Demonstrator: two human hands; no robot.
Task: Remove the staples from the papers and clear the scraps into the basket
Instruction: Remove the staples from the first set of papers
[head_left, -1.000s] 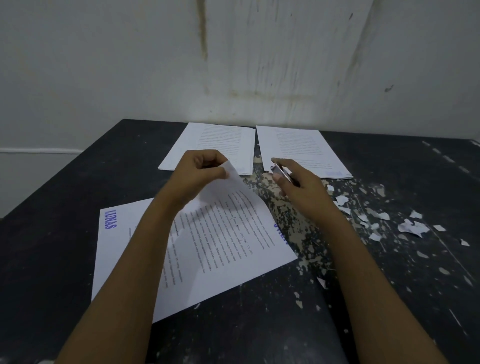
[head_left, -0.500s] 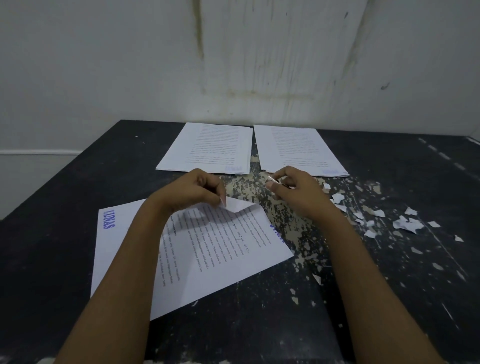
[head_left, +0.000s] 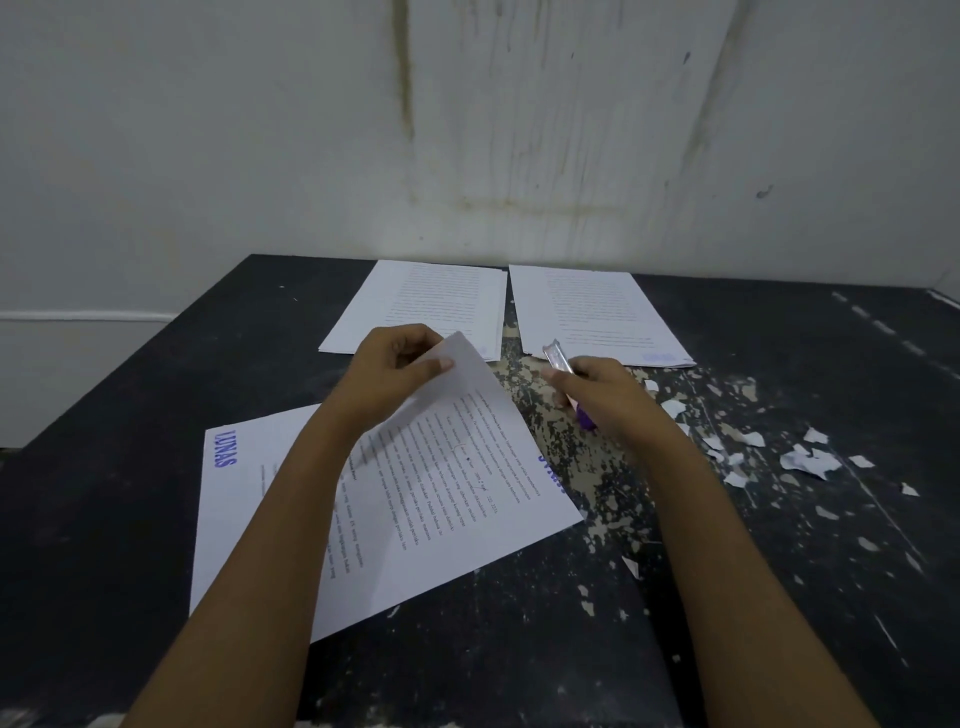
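Papers (head_left: 457, 483) lie near the front middle of the dark table (head_left: 130, 467), turned at an angle, printed side up. Far corner of the top sheet (head_left: 483, 415) is pinched by the left hand (head_left: 400, 364), thumb against curled fingers, and held raised off the table. The rest of that sheet slopes down to the surface. Under it the second sheet (head_left: 244, 499) lies flat and sticks out to the left, with a blue stamp (head_left: 224, 450) reading LUNAS. The pinched corner is hidden by the fingers, so cannot tell if a staple sits there.

Just right of the raised corner, apart from the paper, is the right hand (head_left: 602, 395), fingers curled round a thin tool (head_left: 558, 358). Its metal tip pokes out past the fingers toward the back of the table, and a purple end (head_left: 587, 418) shows under the hand. Exact kind of tool: cannot tell.

At the back of the table, close to the wall (head_left: 260, 130), two more lots of printed paper lie flat side by side with a narrow gap between: left stack (head_left: 421, 306) and right stack (head_left: 592, 312). The right stack carries a small blue mark at its near right corner.

White torn scraps (head_left: 808, 460) are scattered on the table to the right of the right hand, thickest well out to the right. A few single bits lie nearer the right forearm. Table paint is chipped in pale patches between the hands. Wall is white with dark streaks.
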